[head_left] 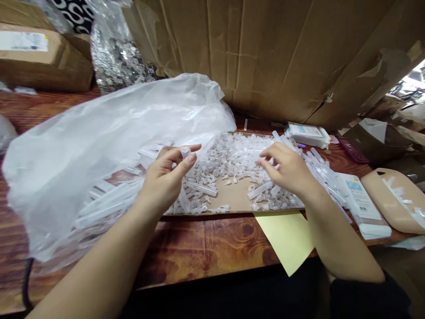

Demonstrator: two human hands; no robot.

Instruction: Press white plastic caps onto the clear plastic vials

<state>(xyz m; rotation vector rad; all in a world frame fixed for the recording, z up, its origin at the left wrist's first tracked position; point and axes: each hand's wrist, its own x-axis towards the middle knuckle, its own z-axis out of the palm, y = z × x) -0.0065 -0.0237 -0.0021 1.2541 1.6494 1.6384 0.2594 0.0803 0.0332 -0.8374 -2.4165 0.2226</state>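
Observation:
My left hand (169,170) holds a small translucent plastic piece (185,153) between thumb and fingers, its index finger pointing right. My right hand (282,166) is above the right part of a shallow cardboard tray (234,197), thumb and fingertips close together; whether anything is between them is too blurred to tell. Many small clear caps and fittings (229,155) are heaped in the tray. One clear tube (202,189) lies near my left hand and another (260,190) below my right hand. A large translucent bag (116,119) with tubes under its edge lies at the left.
A big cardboard box (265,57) stands behind the tray. To the right are loose tubes (328,177), labelled packs (361,204) and a beige board (395,199). Yellow paper (287,239) sticks out under the tray's front edge. A silvery bag (116,53) stands at the back left.

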